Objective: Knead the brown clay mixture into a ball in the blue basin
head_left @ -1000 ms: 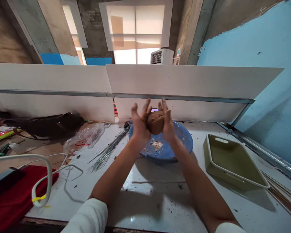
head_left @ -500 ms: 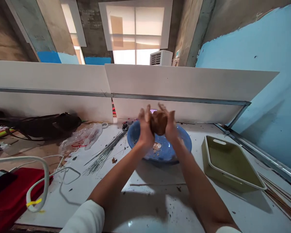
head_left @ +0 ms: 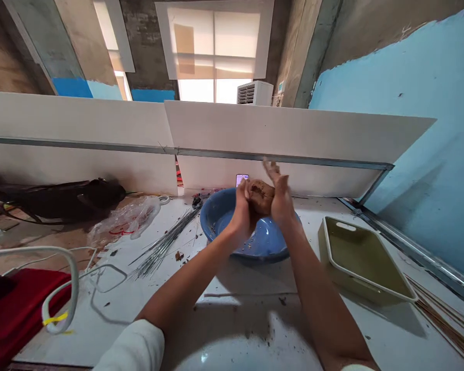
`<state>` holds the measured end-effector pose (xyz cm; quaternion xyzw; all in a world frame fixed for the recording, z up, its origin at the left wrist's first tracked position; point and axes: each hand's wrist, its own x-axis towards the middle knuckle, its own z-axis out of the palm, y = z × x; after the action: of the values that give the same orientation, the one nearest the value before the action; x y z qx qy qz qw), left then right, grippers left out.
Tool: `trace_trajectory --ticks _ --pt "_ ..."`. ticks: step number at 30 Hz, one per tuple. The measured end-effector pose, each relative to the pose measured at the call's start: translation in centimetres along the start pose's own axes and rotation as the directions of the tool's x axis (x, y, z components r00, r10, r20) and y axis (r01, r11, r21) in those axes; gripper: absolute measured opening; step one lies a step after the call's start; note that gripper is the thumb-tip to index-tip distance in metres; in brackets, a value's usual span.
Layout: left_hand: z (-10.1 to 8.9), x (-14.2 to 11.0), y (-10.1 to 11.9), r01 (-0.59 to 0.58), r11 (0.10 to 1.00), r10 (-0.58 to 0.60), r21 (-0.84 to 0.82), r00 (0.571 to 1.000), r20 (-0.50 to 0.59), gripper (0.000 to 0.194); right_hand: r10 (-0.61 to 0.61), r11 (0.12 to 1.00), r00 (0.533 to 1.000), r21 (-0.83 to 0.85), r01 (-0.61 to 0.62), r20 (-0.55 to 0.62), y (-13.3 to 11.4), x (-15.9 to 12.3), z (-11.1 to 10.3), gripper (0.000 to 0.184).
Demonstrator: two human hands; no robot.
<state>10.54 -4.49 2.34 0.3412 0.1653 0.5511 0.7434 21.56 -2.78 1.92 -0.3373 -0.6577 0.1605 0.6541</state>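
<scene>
A brown lump of clay (head_left: 261, 196) is pressed between both my palms above a blue bowl (head_left: 216, 219) on the white table. My left hand (head_left: 242, 208) cups the lump from the left, fingers curled round it. My right hand (head_left: 280, 198) presses on it from the right, its fingertips pointing up and away. Both hands hover just over the bowl's middle, and the bowl's inside is mostly hidden by them.
A green rectangular tray (head_left: 361, 257) stands to the right. A bundle of thin metal wires (head_left: 164, 245) and a crumpled plastic bag (head_left: 123, 221) lie left of the bowl. White cable (head_left: 62, 293), red cloth (head_left: 11, 314) and a black bag (head_left: 62, 198) sit further left. A white partition (head_left: 294, 139) rises behind.
My hands have closed tighter on the clay and shifted slightly right. The left fingers, spread a second ago, now curl round the lump.
</scene>
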Motion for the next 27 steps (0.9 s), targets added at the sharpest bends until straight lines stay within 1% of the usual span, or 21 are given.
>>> trace_trajectory --ticks 1,2,4,5,6,8,10,11,13,14,16,17,20,22,23,25,26,27 --pt "-0.1 -0.3 1.2 0.0 0.998 -0.001 -0.06 1.0 -0.016 0.071 0.011 0.999 0.999 -0.048 -0.009 0.03 0.4 -0.2 0.5 0.092" --pt "-0.3 -0.5 2.6 -0.025 0.996 0.02 -0.091 0.998 -0.054 0.075 0.002 0.998 0.998 -0.056 0.001 0.067 0.6 -0.5 1.3 0.093" --pt "-0.7 -0.7 5.0 -0.068 0.993 0.055 -0.101 0.99 -0.13 0.083 -0.068 0.997 0.99 -0.018 0.071 0.126 0.3 -1.4 3.3 0.092" --pt "-0.8 -0.6 5.7 -0.1 0.99 0.084 -0.096 0.984 -0.156 0.083 -0.106 0.994 0.987 -0.006 0.108 0.123 -0.1 -1.8 4.2 0.089" --pt "-0.8 -0.5 5.9 -0.13 0.988 0.115 -0.084 0.979 -0.17 0.081 -0.138 0.99 0.985 0.001 0.139 0.105 -0.5 -2.1 4.9 0.086" --pt "-0.6 -0.2 5.1 -0.202 0.978 0.189 -0.059 0.966 -0.177 0.071 -0.172 0.985 0.985 -0.012 0.172 0.031 -1.4 -2.5 5.5 0.075" --pt "-0.1 -0.2 3.4 -0.262 0.964 0.25 -0.047 0.953 -0.171 0.06 -0.184 0.981 0.982 -0.07 0.18 -0.051 -2.1 -2.6 5.4 0.057" --pt "0.1 -0.3 2.6 -0.26 0.964 0.25 -0.049 0.956 -0.155 0.057 -0.202 0.974 0.975 -0.12 0.191 -0.094 -2.3 -2.5 5.1 0.047" --pt "0.4 -0.7 1.6 -0.215 0.975 0.208 -0.059 0.972 -0.106 0.059 -0.283 0.941 0.942 -0.243 0.237 -0.178 -2.5 -2.5 4.6 0.03" --pt "0.5 -0.9 1.4 -0.181 0.981 0.176 -0.063 0.981 -0.08 0.061 -0.332 0.916 0.921 -0.303 0.264 -0.202 -2.5 -2.6 4.3 0.025" --pt "0.4 -1.1 1.6 -0.115 0.991 0.111 -0.07 0.992 -0.051 0.064 -0.4 0.871 0.89 -0.393 0.295 -0.219 -2.3 -2.6 3.9 0.022" --pt "0.3 -1.0 1.8 -0.087 0.993 0.083 -0.077 0.995 -0.051 0.062 -0.402 0.86 0.89 -0.423 0.286 -0.216 -2.1 -2.5 3.7 0.024" --pt "-0.1 -0.3 2.6 0.015 0.994 -0.024 -0.111 0.996 -0.081 0.047 -0.324 0.859 0.93 -0.465 0.213 -0.172 -1.3 -2.2 3.5 0.034" --pt "-0.5 0.4 3.2 0.113 0.987 -0.125 -0.111 0.986 -0.112 0.043 -0.263 0.866 0.959 -0.464 0.186 -0.107 -0.8 -1.9 3.5 0.039" --pt "-0.7 0.8 3.6 0.173 0.979 -0.186 -0.104 0.974 -0.131 0.044 -0.243 0.869 0.968 -0.457 0.19 -0.06 -0.7 -1.7 3.6 0.042" --pt "-1.2 1.4 4.3 0.282 0.954 -0.296 -0.101 0.941 -0.165 0.046 -0.222 0.877 0.975 -0.43 0.214 0.033 -0.6 -1.5 3.6 0.056" --pt "-1.5 1.7 4.5 0.31 0.944 -0.326 -0.114 0.928 -0.178 0.044 -0.215 0.888 0.974 -0.402 0.224 0.068 -0.7 -1.4 3.5 0.064" --pt "-1.8 2.0 4.6 0.313 0.94 -0.334 -0.134 0.923 -0.189 0.04 -0.209 0.905 0.974 -0.36 0.225 0.083 -0.7 -1.4 3.4 0.069"
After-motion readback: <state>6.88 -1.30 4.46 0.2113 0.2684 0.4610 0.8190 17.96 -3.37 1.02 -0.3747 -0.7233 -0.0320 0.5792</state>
